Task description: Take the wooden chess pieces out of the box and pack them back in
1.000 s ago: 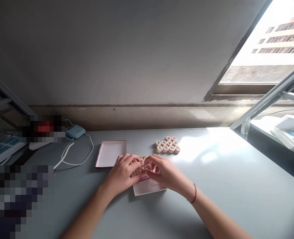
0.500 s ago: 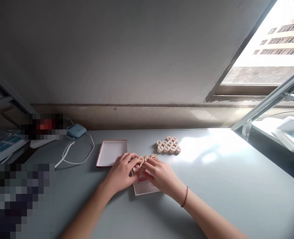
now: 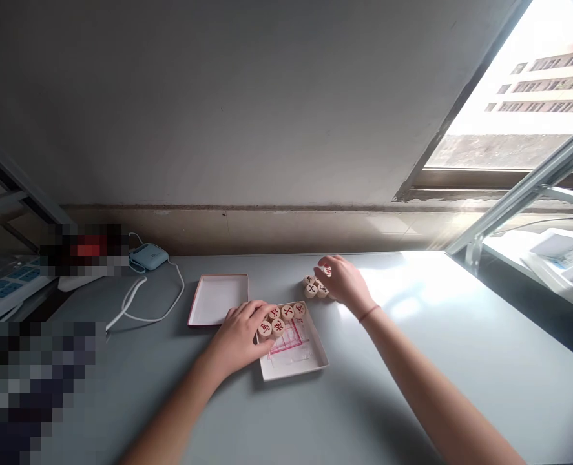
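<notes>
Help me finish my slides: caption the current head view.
Left hand at a shallow white box holding round, character-marked pieces; right hand at a second group of pieces on the grey table.

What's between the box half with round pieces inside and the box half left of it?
The head view shows the left hand there, with a strip of tabletop visible beyond it.

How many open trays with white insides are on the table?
2. The near tray, holding round pieces, is by the left hand; the reddish-rimmed tray lies farther left and back.
</notes>
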### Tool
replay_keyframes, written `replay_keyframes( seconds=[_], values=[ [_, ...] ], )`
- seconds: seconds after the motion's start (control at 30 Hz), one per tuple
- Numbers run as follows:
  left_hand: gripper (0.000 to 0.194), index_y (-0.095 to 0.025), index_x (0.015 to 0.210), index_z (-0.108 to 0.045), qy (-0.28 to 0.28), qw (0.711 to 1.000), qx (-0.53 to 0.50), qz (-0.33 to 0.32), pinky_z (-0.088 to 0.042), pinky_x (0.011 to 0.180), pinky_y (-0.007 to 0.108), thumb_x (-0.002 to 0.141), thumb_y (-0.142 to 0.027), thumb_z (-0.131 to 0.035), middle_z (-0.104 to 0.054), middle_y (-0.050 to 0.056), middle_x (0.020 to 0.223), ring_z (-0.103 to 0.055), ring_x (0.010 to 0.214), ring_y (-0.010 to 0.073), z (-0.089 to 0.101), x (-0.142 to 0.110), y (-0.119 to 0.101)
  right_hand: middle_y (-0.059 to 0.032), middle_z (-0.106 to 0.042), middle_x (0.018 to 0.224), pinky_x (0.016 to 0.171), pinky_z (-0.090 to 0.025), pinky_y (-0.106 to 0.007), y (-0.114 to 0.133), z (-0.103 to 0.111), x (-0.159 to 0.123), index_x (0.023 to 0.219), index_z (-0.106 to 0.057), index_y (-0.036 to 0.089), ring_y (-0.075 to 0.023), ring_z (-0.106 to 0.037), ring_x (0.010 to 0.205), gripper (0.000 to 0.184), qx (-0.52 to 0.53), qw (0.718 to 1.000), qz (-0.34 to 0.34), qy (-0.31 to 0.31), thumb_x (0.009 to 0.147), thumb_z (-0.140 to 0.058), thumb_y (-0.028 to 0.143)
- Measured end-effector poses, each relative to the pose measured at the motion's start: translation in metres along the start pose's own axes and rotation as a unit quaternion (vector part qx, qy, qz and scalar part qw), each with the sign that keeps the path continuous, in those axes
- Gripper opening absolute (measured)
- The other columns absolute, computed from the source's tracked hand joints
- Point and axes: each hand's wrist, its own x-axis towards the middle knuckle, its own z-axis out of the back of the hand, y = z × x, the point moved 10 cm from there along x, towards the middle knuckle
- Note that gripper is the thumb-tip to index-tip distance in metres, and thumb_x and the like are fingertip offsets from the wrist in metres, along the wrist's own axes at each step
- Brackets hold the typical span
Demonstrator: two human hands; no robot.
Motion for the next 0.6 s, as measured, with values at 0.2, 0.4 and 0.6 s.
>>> replay_keyframes(
  seconds=[0.2,0.4,0.6],
  values=[
    [0.052,-0.024,0.128,-0.049,0.002,1.000,0.016,-0.009,-0.042,0.098,0.044,0.078,-0.025,-0.064,-0.056,0.007,0.125,-0.048,0.120,0.0260,-0.002,-0.002,0.000,-0.0127,-0.068,0.083,0.059,-0.043,-0.028,-0.034,-0.022,0.050,0.087,-0.070,0.014,-0.0235,-0.065,0.075,0.021,-0.062,0.990,-0.060,0.108,0.072,-0.067,0.028],
    [0.056,-0.024,0.130,-0.050,-0.030,0.998,0.042,-0.033,-0.039,0.101,0.048,0.079,-0.044,-0.066,-0.054,0.009,0.129,-0.042,0.124,0.0290,0.007,0.001,-0.005,-0.0140,-0.069,0.080,0.056,-0.043,-0.028,-0.033,-0.032,0.058,0.077,-0.070,0.014,-0.0247,-0.066,0.073,0.013,-0.058,0.989,-0.050,0.123,0.065,-0.069,0.018],
    [0.080,-0.022,0.130,-0.050,-0.045,0.994,0.070,-0.073,-0.038,0.100,0.051,0.067,-0.068,-0.066,-0.050,0.015,0.132,-0.040,0.124,0.0355,0.011,-0.014,-0.041,-0.0077,-0.068,0.068,0.054,-0.047,-0.024,-0.023,-0.007,0.048,0.072,-0.068,0.014,-0.0174,-0.066,0.059,0.010,0.000,0.995,-0.045,0.090,0.073,-0.062,0.022]
  ],
)
